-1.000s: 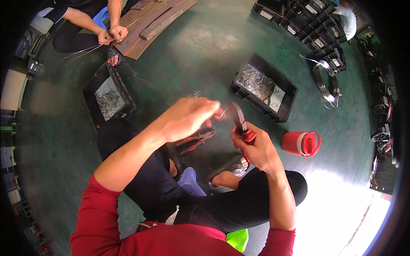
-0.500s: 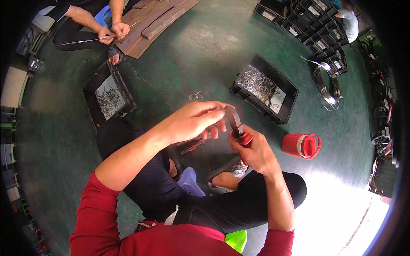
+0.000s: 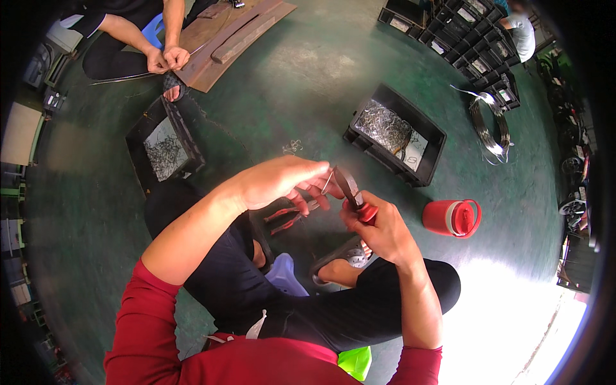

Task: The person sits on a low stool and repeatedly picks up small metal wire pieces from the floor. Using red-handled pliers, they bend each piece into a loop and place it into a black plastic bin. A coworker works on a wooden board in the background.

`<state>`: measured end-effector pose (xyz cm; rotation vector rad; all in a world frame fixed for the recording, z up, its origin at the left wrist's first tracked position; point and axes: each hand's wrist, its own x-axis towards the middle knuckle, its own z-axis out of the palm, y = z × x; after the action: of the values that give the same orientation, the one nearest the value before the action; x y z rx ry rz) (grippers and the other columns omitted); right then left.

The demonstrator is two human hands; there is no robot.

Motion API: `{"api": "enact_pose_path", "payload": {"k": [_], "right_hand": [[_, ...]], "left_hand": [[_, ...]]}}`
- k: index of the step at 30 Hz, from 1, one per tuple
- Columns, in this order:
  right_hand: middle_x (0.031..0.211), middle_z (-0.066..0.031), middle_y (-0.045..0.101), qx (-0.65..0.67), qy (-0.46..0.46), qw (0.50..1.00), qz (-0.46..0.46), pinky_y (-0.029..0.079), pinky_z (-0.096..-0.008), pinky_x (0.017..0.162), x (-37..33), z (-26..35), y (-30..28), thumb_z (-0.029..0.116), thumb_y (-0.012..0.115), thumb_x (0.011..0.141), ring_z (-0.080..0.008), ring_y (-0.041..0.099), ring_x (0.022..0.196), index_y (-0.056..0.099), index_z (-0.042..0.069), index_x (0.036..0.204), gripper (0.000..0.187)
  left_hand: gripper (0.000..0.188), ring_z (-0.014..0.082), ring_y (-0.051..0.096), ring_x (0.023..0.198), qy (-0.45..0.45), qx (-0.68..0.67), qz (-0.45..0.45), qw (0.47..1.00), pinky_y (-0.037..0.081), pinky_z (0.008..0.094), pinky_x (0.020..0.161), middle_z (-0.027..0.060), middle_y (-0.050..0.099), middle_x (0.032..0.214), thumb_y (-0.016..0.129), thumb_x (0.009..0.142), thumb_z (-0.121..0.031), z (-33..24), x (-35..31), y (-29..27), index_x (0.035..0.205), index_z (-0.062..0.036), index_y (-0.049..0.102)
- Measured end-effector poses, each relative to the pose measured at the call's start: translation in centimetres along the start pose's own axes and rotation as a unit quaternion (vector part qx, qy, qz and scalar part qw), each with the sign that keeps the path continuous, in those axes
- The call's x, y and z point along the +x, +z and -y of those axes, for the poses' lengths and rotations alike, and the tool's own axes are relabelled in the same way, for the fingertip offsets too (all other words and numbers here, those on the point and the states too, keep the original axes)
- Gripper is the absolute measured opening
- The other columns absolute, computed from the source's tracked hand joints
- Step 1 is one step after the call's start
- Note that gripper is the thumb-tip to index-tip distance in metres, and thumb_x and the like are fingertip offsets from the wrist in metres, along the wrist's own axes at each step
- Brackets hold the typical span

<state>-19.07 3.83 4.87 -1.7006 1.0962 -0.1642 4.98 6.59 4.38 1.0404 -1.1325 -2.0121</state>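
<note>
My right hand (image 3: 385, 231) is closed around pliers (image 3: 347, 184) with red grips, their dark jaws pointing up and to the left. Close to the jaw tips, my left hand (image 3: 279, 183) pinches a short, thin bent wire (image 3: 328, 182) between thumb and fingers. The wire's upper end is by the jaw tips; whether it touches them I cannot tell. Below my left hand, a second pair of red-handled pliers (image 3: 287, 221) lies low down, partly covered by the fingers. A few loose bent wires (image 3: 293, 147) rest on the floor beyond my left hand.
Black crates holding bent wires stand left (image 3: 194, 144) and right (image 3: 431, 168). A red jug (image 3: 443, 219) and a wire coil (image 3: 478, 122) are on the right, near stacked black crates (image 3: 478, 38). At far left, another person's hands (image 3: 165, 59) hold wire beside a board (image 3: 205, 76).
My left hand has drawn slightly left from the jaws, and the bent wire now shows in its fingers. The second pliers are less covered. The other person's hands have shifted slightly.
</note>
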Motion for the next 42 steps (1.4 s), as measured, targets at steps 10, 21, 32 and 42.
{"api": "enact_pose_path", "payload": {"k": [10, 21, 32, 42], "right_hand": [[0.067, -0.0112, 0.061, 0.017, 0.035, 0.998, -0.051, 0.045, -0.0326, 0.063, -0.4, -0.6, -1.6, 0.021, 0.07, 0.087, -0.0161, 0.053, 0.06, 0.062, -0.001, 0.094, 0.024], [0.073, -0.0064, 0.061, 0.021, 0.001, 0.999, -0.041, 0.045, -0.0273, 0.064, -0.3, -0.7, -1.9, 0.016, 0.068, 0.09, -0.0107, 0.055, 0.066, 0.06, -0.001, 0.099, 0.021], [0.078, -0.0192, 0.066, -0.014, 0.02, 0.999, -0.037, 0.049, -0.0377, 0.07, 0.2, -0.1, -0.4, 0.018, 0.07, 0.086, -0.0322, 0.066, 0.074, 0.063, 0.0, 0.099, 0.023], [0.069, -0.0076, 0.057, -0.051, -0.002, 0.998, -0.046, 0.045, -0.0296, 0.064, 0.4, 0.4, -0.2, 0.015, 0.07, 0.088, -0.0112, 0.048, 0.065, 0.059, -0.002, 0.093, 0.02]], "left_hand": [[0.05, 0.0243, 0.062, 0.111, 0.051, -0.023, -0.038, 0.998, 0.047, 0.0337, 0.09, 0.017, 0.063, 0.125, 0.038, 0.104, -0.028, -0.8, -1.1, 0.1, 0.148, -0.0053, 0.036], [0.04, 0.0138, 0.061, 0.111, 0.16, 0.229, -0.162, 0.946, 0.047, 0.032, 0.095, 0.013, 0.067, 0.117, 0.052, 0.098, -0.009, 0.0, -0.6, 0.1, 0.138, -0.0037, 0.05], [0.026, 0.0102, 0.064, 0.07, 0.062, 0.072, -0.169, 0.981, 0.052, 0.0251, 0.067, 0.0055, 0.066, 0.077, 0.054, 0.099, -0.011, -0.1, 0.2, 2.6, 0.118, 0.0051, 0.062], [0.024, 0.0083, 0.06, 0.07, 0.034, 0.031, -0.19, 0.981, 0.049, 0.0241, 0.064, 0.0017, 0.063, 0.077, 0.055, 0.099, -0.013, -0.1, -0.1, 1.9, 0.117, 0.001, 0.064]]}}
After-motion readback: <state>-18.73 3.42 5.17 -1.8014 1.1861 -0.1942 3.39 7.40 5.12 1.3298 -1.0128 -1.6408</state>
